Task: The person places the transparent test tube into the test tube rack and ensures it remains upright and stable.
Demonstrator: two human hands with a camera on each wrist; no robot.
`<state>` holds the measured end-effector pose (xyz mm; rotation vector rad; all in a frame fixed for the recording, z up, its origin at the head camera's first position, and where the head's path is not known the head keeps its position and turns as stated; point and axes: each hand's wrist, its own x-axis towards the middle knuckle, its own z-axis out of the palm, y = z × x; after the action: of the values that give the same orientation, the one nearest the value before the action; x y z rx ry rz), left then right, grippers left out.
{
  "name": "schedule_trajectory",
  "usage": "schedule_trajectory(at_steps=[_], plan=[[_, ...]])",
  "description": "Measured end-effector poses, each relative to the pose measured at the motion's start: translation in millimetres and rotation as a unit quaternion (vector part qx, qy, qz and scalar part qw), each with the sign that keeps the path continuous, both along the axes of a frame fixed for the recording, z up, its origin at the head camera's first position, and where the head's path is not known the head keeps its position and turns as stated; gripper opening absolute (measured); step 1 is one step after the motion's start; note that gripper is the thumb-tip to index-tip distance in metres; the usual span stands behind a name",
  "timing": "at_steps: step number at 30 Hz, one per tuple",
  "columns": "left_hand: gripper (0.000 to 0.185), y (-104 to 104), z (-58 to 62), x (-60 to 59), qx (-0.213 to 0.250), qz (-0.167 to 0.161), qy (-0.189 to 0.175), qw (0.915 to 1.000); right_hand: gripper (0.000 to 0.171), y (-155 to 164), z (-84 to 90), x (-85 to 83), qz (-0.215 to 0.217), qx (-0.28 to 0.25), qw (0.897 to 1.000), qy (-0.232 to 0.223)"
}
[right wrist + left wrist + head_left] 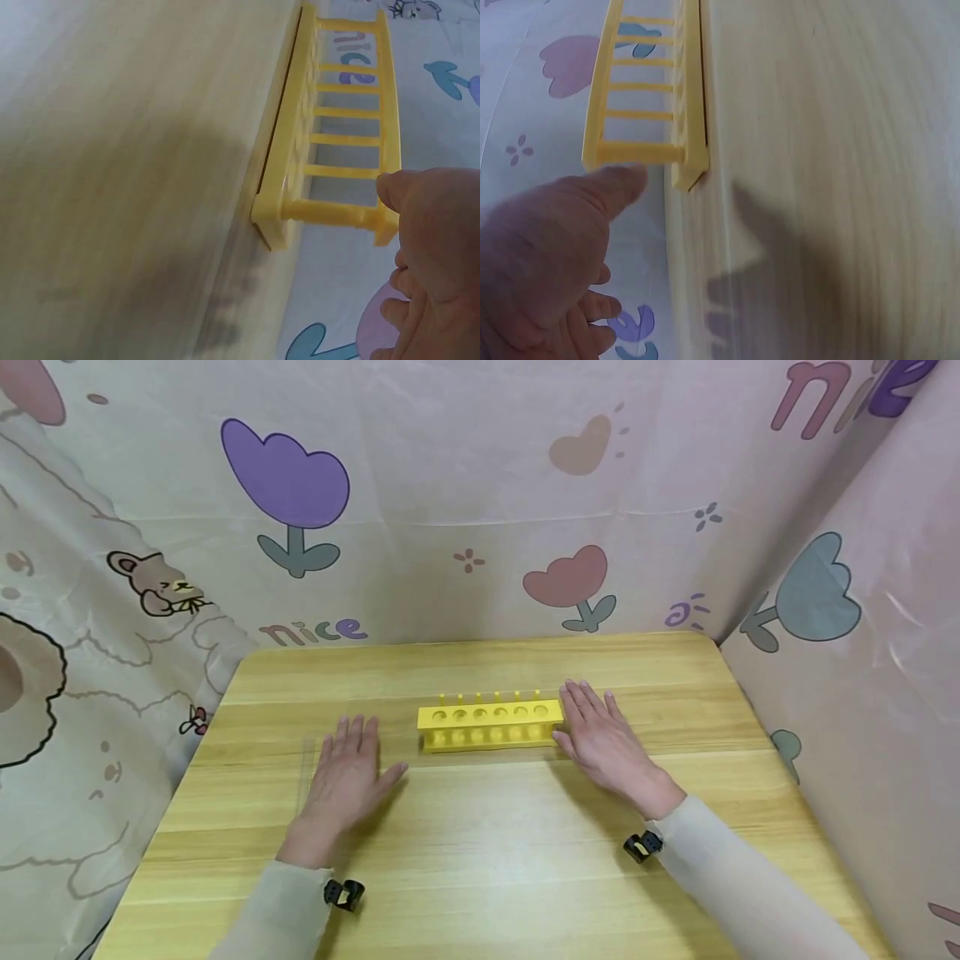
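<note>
A yellow test tube rack (490, 722) stands upright near the middle of the table, with a row of round holes along its top and short pegs behind. My right hand (606, 745) is at the rack's right end, fingers straight and pointing away; its fingertips look close to or touching that end. The left hand (341, 783) is spread with straight fingers, left of the rack and apart from it. Beside and partly behind that hand lie thin clear tubes or rods (306, 768), hard to make out. Both wrist views show the rack (695, 112) close by each thumb.
The wood-patterned table (480, 860) reaches back to a white patterned curtain (435, 460), which also hangs along the left and right sides. Small black devices (343, 894) sit at both wrists, by the light sleeves.
</note>
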<state>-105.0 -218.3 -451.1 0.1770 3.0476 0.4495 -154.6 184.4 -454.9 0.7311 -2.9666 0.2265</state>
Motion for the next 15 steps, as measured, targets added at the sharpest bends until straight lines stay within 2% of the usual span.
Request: schedule_trajectory(at_steps=[9,15], plan=[[0.087,-31.8,12.9,0.0,0.020,0.031,-0.032,0.9988,0.071,-10.2,1.8,-6.5,0.006,0.030,1.000,-0.008],[0.080,-59.1,25.0,2.7,0.009,0.045,-0.023,0.9987,0.069,-12.3,-1.7,-8.4,0.007,0.040,0.999,-0.004]])
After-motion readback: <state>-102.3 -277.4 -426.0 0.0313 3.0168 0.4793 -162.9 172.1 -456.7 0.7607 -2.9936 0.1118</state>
